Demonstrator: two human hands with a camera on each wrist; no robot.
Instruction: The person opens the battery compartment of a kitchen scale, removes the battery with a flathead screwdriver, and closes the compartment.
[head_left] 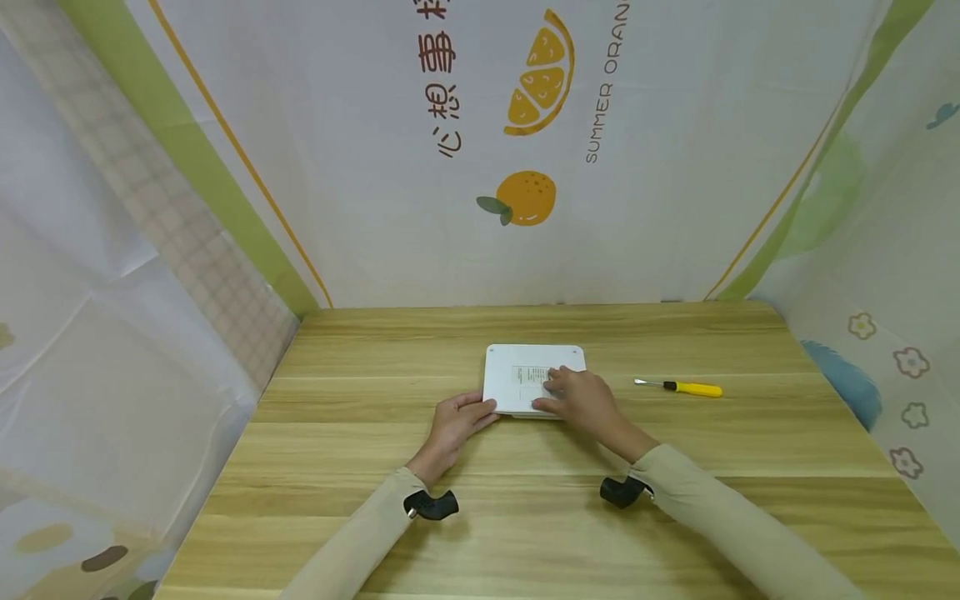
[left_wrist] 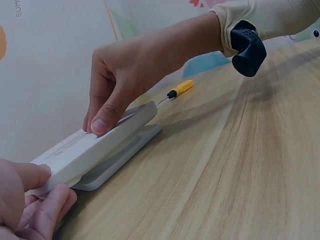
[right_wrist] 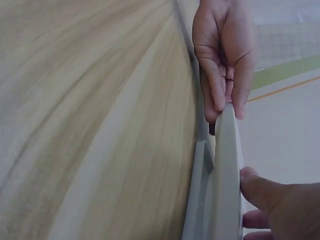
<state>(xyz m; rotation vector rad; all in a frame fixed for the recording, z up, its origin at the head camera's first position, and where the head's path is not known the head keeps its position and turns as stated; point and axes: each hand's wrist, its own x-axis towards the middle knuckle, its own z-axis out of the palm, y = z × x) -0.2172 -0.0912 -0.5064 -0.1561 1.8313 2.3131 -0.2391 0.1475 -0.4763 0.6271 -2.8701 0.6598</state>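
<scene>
A flat white rectangular device (head_left: 501, 379) with rounded corners and a printed label on its upper face is tilted above the table. My left hand (head_left: 456, 425) grips its near left corner, thumb on top and fingers underneath. My right hand (head_left: 588, 404) rests its thumb and fingertips on the upper face, beside the label, with thumb and fingers spread apart. Whether anything small lies beneath those fingertips is hidden. In the left wrist view, a thin pale piece (left_wrist: 117, 162) lies under the device on the table, with a wedge-shaped gap between them.
To the right of the device, a screwdriver (head_left: 693, 389) with a yellow and black handle lies on the wooden table (head_left: 360, 467). A printed cloth (head_left: 637, 225) hangs behind the table's far edge. Black curved mounts (head_left: 431, 504) are worn at both wrists.
</scene>
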